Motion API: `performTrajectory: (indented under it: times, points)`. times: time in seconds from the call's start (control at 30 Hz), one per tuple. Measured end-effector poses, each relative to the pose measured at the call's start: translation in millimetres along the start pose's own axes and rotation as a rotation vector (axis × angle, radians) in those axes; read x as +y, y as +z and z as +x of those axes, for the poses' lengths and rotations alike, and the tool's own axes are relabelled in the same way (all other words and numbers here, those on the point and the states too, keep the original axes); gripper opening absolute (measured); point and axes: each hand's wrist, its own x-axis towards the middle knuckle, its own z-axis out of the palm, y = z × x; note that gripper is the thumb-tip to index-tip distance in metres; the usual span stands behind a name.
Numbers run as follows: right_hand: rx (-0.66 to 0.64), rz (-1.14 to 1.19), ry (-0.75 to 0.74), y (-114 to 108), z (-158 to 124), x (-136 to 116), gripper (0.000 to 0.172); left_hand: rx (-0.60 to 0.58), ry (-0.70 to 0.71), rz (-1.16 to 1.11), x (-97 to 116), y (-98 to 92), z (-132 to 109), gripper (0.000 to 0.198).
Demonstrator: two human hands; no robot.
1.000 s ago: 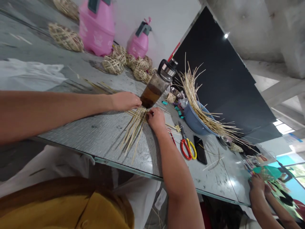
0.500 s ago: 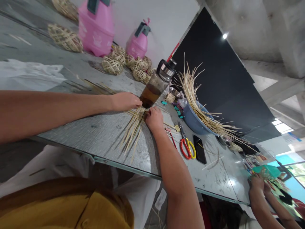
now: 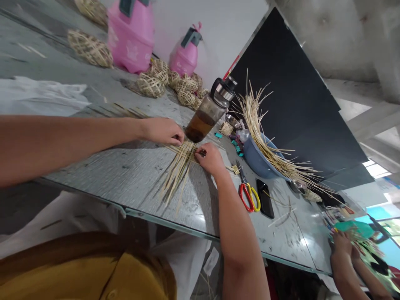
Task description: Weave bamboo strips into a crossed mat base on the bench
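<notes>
A flat weave of thin bamboo strips [image 3: 178, 166] lies on the grey table [image 3: 131, 179], its loose ends fanning toward me. My left hand [image 3: 161, 130] presses down on the far side of the weave, fingers curled onto the strips. My right hand [image 3: 210, 157] rests at the weave's right side, and its fingertips pinch a strip there. A clear bottle with brown liquid [image 3: 208, 112] stands just behind both hands.
Pink spray bottles [image 3: 131, 33] and several small woven balls [image 3: 150, 83] sit at the back. A blue basin full of strips [image 3: 259, 160], red-and-yellow scissors [image 3: 248, 193] and a black phone [image 3: 265, 193] lie to the right. Another person's hands [image 3: 343, 246] work at the far right.
My right hand has shifted slightly right and now pinches a strip; the left hand stays pressed on the weave. The view has drifted a little.
</notes>
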Motion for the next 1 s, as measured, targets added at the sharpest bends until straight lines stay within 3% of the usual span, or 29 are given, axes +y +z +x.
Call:
performTrajectory:
  times: [0.1, 0.57, 1.0]
  points:
    - [-0.001, 0.004, 0.011, 1, 1, -2, 0.008, -0.073, -0.028, 0.023, 6, -4.5, 0, 0.015]
    - [0.001, -0.063, -0.039, 5, 3, 0, 0.009, -0.130, -0.015, 0.110, 15, -10.5, 1, 0.017]
    - [0.085, -0.162, -0.015, 11, 4, -2, 0.007, -0.034, -0.090, 0.120, 19, -3.6, 3, 0.013]
